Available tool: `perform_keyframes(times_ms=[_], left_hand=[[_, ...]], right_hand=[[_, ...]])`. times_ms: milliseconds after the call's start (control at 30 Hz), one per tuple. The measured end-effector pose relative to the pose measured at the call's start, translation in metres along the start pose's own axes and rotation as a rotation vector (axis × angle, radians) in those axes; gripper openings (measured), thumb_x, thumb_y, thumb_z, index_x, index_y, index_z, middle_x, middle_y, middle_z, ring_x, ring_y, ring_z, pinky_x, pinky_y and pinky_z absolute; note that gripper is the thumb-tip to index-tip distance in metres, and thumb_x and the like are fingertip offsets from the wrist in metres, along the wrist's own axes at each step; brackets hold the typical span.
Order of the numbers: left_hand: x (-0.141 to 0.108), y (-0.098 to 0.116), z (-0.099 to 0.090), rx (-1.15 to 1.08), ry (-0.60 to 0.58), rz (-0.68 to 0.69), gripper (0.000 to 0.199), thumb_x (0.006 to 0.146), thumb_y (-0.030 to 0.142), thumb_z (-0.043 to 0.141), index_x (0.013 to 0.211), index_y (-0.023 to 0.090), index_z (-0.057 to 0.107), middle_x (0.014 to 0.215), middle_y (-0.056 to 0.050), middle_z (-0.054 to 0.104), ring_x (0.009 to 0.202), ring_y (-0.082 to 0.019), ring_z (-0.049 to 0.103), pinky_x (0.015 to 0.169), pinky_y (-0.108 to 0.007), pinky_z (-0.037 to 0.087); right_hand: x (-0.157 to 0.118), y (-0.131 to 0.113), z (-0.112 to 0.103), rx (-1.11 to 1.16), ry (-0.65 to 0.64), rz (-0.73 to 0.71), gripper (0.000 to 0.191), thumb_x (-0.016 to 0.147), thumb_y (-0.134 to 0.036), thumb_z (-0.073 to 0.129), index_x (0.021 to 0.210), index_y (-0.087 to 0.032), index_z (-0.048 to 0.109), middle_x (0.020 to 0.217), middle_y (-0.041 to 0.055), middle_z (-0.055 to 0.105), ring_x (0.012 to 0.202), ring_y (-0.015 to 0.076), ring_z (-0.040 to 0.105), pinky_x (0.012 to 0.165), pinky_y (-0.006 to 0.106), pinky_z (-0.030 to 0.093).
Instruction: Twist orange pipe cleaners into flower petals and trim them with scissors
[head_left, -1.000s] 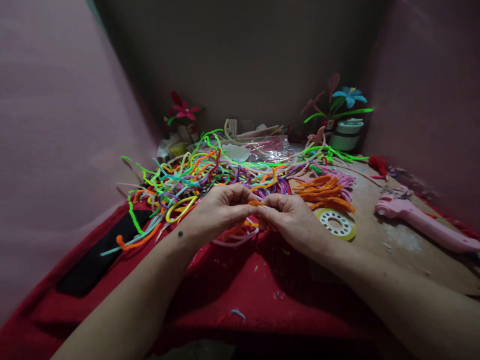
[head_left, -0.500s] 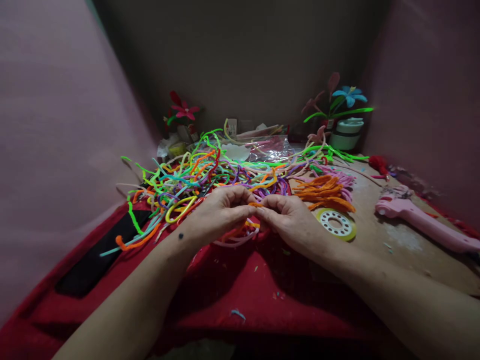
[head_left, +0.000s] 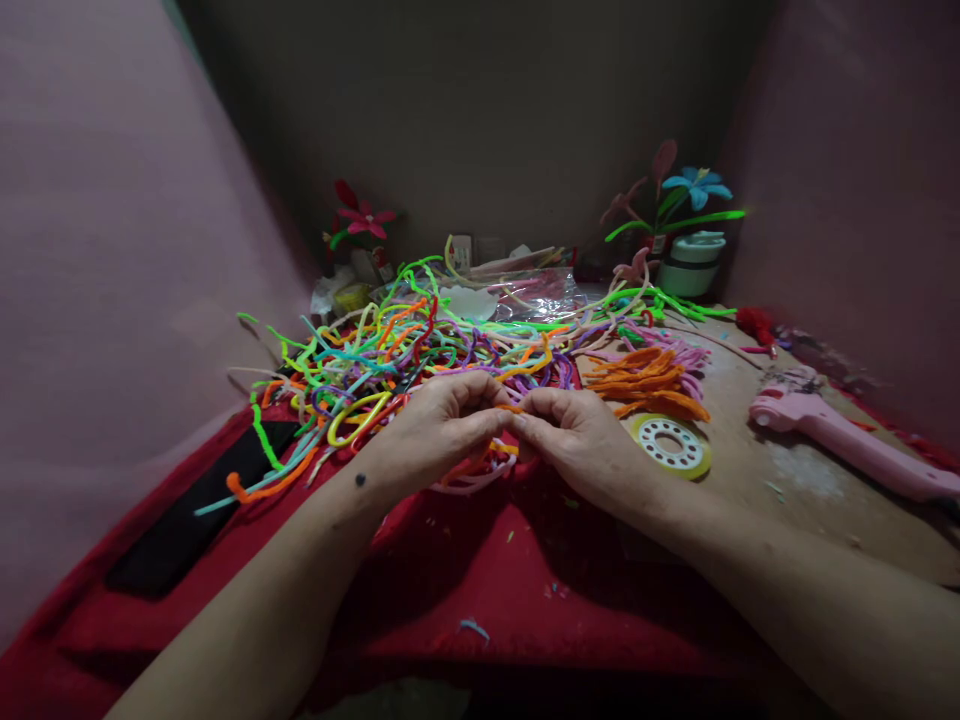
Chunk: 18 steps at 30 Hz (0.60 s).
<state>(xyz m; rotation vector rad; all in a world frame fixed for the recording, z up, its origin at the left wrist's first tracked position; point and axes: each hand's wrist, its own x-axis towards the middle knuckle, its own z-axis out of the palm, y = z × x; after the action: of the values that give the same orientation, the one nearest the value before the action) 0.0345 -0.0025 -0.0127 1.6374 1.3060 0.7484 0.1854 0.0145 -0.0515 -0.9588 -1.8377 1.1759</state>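
the left hand and the right hand meet at the middle, fingers curled and thumbs nearly closed against the fingertips, the two of them pinching a small orange fuzzy piece whose ends are hidden by the fingers. it is held up above the red cloth, at the near side of a big tangle of coloured fuzzy stems. a yellow loop lies in the tangle near the left hand, and farther left a flat black object rests on the cloth, partly under some stems. just beyond the right hand are a bundle of orange stems and a yellow tape roll with a white core ringed with holes, both on a brown board, with a pink tool well to the right. at the back, crinkled clear plastic sits between a pink flower on the left and a blue flower above a pale green container on the right
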Motion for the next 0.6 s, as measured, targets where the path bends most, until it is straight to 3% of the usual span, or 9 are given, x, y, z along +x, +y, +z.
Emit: perform_keyframes(times_ms=[600], left_hand=[[-0.0005,0.0002,0.0012,-0.011,0.014,0.012,0.011,0.075,0.023,0.055,0.078,0.012,0.055,0.057,0.003,0.051,0.045,-0.005,0.040,0.042,-0.016,0.031]], right_hand=[[-0.0005,-0.0002,0.0005,0.022,0.020,-0.004,0.022,0.080,-0.020,0.051,0.059,-0.014,0.053,0.054,-0.0039,0.043,0.053,0.0082,0.037,0.050,0.022,0.030]])
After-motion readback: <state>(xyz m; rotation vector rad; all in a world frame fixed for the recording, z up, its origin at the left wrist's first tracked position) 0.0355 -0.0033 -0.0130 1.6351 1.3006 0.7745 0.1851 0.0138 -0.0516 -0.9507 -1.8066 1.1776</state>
